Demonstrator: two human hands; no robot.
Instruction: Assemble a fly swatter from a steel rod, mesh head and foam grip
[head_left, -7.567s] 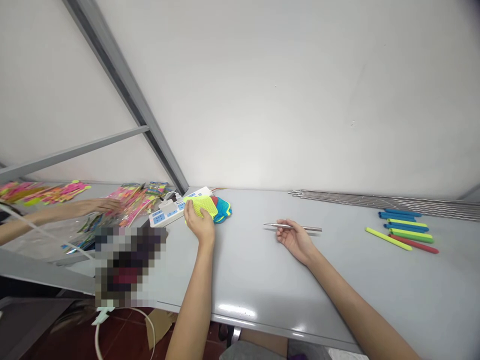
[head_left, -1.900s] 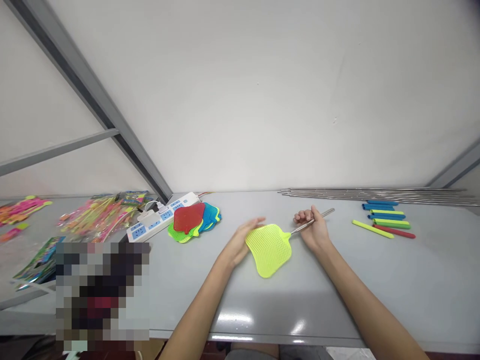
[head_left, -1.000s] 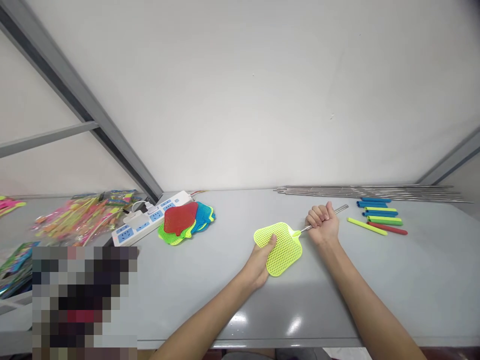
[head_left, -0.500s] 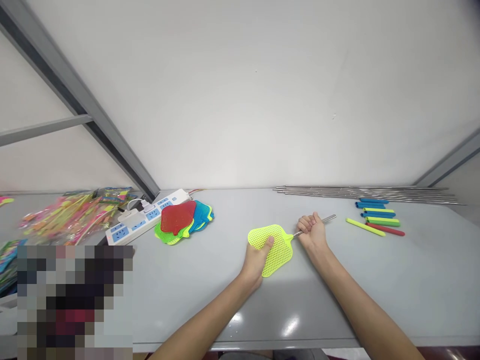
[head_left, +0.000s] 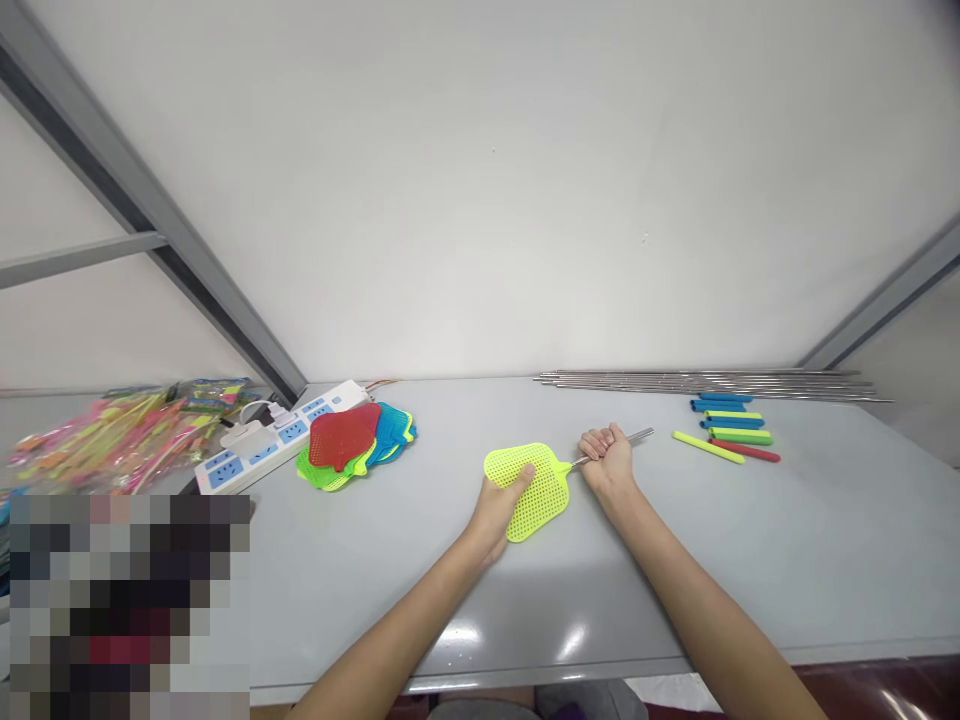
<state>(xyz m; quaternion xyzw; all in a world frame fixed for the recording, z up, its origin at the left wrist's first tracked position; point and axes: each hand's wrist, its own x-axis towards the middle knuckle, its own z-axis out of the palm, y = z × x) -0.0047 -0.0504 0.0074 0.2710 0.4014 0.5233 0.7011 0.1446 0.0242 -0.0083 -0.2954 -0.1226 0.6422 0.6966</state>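
Observation:
A yellow mesh swatter head (head_left: 534, 485) lies on the grey table (head_left: 750, 540), joined to a thin metal rod (head_left: 637, 435). My left hand (head_left: 499, 505) grips the head's left edge, thumb on top. My right hand (head_left: 606, 462) is a fist closed round the rod just right of the head, and the rod's free end sticks out to the right of the fist.
A pile of red, green and blue swatter heads (head_left: 352, 445) lies beside a white power strip (head_left: 270, 445). Coloured foam grips (head_left: 727, 432) and several long metal rods (head_left: 705, 380) lie at the back right. Packaged bright goods (head_left: 120, 430) sit far left.
Both hands with the swatter head and rod have drifted slightly left as the view shifted. The grip of each hand is the same as half a second ago.

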